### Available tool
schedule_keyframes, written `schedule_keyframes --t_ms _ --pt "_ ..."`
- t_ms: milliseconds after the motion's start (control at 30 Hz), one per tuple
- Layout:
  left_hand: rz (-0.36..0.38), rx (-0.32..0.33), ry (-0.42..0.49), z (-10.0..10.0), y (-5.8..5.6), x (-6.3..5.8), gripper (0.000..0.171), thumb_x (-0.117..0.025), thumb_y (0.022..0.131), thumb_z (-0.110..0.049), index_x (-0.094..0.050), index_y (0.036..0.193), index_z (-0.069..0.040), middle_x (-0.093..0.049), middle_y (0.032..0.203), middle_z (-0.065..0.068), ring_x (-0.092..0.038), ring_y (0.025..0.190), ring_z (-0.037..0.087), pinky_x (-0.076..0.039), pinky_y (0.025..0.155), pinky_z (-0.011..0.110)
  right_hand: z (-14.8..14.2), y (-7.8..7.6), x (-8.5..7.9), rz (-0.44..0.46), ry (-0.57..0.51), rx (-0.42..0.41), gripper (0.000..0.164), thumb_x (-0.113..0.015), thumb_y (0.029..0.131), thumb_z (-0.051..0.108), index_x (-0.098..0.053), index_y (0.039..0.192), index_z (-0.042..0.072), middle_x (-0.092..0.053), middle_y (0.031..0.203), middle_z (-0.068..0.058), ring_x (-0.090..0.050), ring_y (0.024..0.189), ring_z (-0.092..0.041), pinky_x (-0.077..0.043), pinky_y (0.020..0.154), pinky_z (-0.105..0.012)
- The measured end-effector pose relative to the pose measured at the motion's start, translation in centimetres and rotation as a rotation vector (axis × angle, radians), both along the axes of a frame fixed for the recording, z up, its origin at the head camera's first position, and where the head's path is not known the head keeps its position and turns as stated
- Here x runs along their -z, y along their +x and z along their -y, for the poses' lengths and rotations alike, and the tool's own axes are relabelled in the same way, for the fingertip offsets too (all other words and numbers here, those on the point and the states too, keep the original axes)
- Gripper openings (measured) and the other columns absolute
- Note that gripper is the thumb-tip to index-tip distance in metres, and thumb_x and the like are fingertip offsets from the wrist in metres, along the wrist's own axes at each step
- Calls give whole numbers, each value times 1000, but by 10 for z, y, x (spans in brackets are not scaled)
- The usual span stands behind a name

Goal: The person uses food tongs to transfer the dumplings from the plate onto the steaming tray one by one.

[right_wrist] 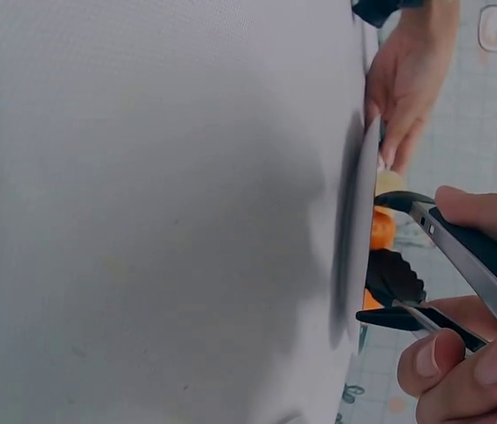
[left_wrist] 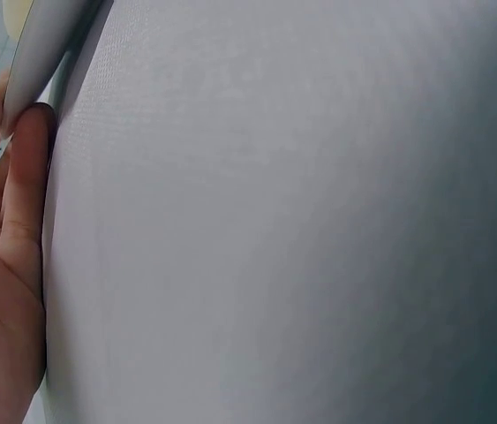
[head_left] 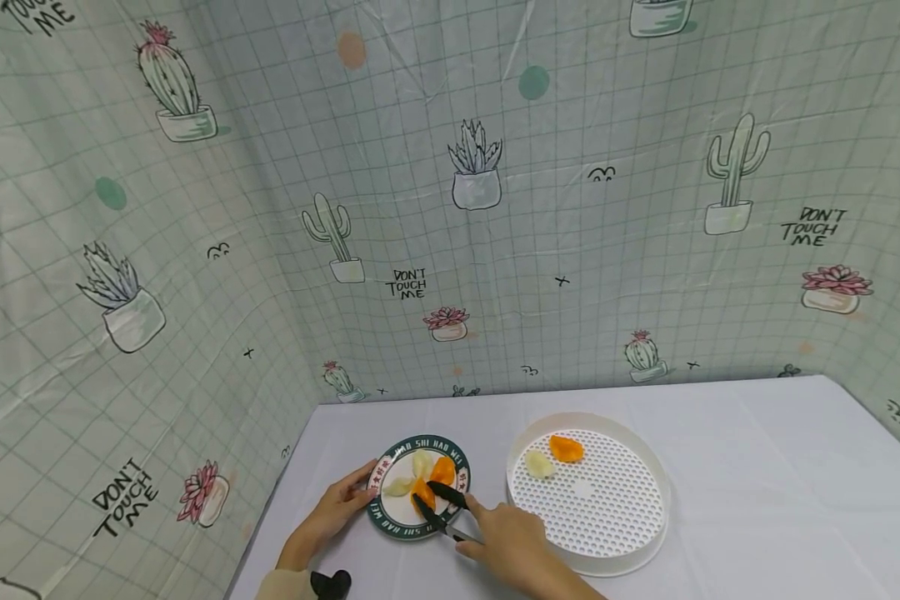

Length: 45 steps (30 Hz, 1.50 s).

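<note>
My left hand point(head_left: 335, 505) pinches the left rim of a round plate point(head_left: 403, 531) with a green lettered border. In the left wrist view, a finger lies beneath the plate's edge. On the plate are orange pieces point(head_left: 442, 471) and pale yellow pieces point(head_left: 399, 487), perhaps dried fruit; their exact kind is unclear. My right hand point(head_left: 513, 537) grips black-tipped tongs point(head_left: 447, 494) over the plate's right side. The tips stand apart, around or just above the lower orange piece point(head_left: 423, 493); contact cannot be told. From the right wrist view, the tongs point(right_wrist: 473, 256) reach over the plate's edge point(right_wrist: 360, 230).
Right of the plate stands a round white perforated tray point(head_left: 615, 500) with a raised rim. One orange piece point(head_left: 566, 449) and one pale yellow piece point(head_left: 539, 464) lie in it. A white cloth point(head_left: 757, 483) covers the table, and a patterned curtain point(head_left: 555, 233) hangs behind.
</note>
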<state>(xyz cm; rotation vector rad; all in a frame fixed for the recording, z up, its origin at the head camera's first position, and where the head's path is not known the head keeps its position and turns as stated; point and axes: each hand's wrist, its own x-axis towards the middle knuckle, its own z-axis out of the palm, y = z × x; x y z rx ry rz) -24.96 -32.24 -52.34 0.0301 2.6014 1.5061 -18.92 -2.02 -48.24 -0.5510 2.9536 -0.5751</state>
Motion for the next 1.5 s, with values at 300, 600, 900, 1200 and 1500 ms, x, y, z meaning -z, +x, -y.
schedule_keyframes --t_ms 300,600,900,1200,1500 --pt "8 -21 -7 -2 -1 0 55 -65 97 -14 -46 148 -3 -46 146 25 -54 93 17 -45 92 36 1 2 1 -28 5 -3 63 -69 87 53 -61 138 16 -58 69 -7 -46 58 -18 -42 50 -34" --pt "24 -23 17 -3 1 0 56 -66 97 -17 -46 148 -5 -49 145 22 -51 93 19 -42 88 33 -4 2 2 -27 -52 6 63 -69 88 50 -60 139 14 -52 66 -8 -45 55 -18 -40 47 -32" --pt "31 -20 16 -4 2 1 55 -66 97 -19 -48 148 -8 -46 149 21 -48 104 21 -41 97 41 -14 2 -9 -10 -148 -18 62 -68 90 49 -60 139 12 -48 60 -2 -42 52 -15 -37 46 -29" --pt "17 -19 7 -4 2 0 56 -65 97 -14 -45 149 -3 -47 146 24 -52 93 18 -45 86 31 -33 6 -26 -7 -217 -37 67 -67 90 53 -57 142 13 -63 74 -9 -42 52 -14 -36 45 -29" --pt "14 -36 0 -2 1 1 55 -65 97 -12 -47 148 -5 -46 148 24 -53 93 18 -45 87 31 -55 13 -44 19 -303 -25 73 -60 90 62 -54 145 15 -41 57 3 -40 50 -11 -36 44 -27"
